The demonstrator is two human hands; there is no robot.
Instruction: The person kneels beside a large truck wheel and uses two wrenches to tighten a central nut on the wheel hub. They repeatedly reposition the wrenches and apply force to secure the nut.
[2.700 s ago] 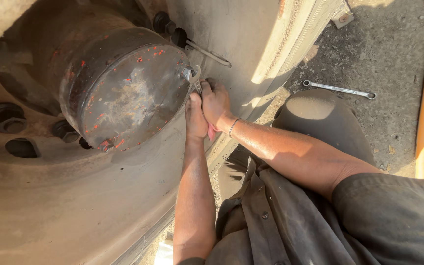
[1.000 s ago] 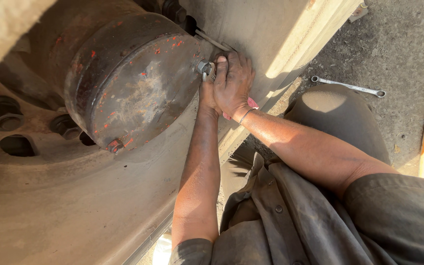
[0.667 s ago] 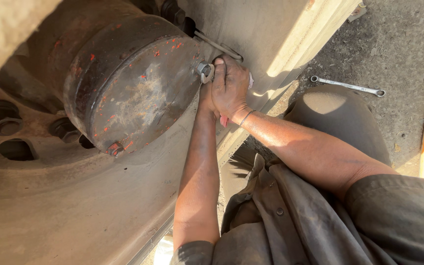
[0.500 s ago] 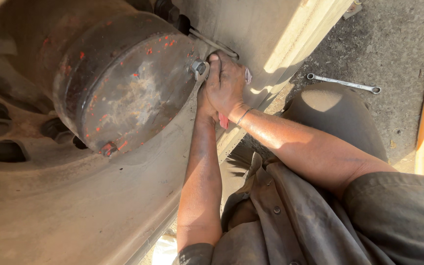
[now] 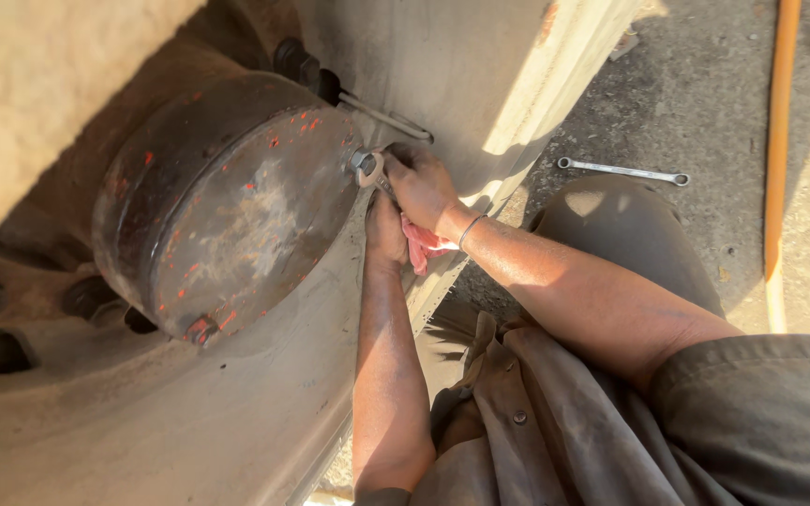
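Steel wrench (image 5: 368, 170) — on the right edge of the rusty hub (image 5: 227, 201) | your right hand (image 5: 424, 183) closed around its handle | your left hand (image 5: 385, 230) just below — clutching a red rag (image 5: 421, 248) | spare wrench (image 5: 622, 171) far right on the ground (image 5: 705, 94)

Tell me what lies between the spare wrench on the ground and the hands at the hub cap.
In the head view, between the spare wrench and the right hand, only the sunlit wheel rim edge and bare pavement show; the person's knee sits just below.

Outdoor roadside vehicle repair site. A heavy truck wheel (image 5: 142, 412) with a rusty hub cap (image 5: 227, 201) stands on sunlit asphalt (image 5: 705, 103). A loose spanner (image 5: 622, 171) and orange hose (image 5: 780, 159) lie there.
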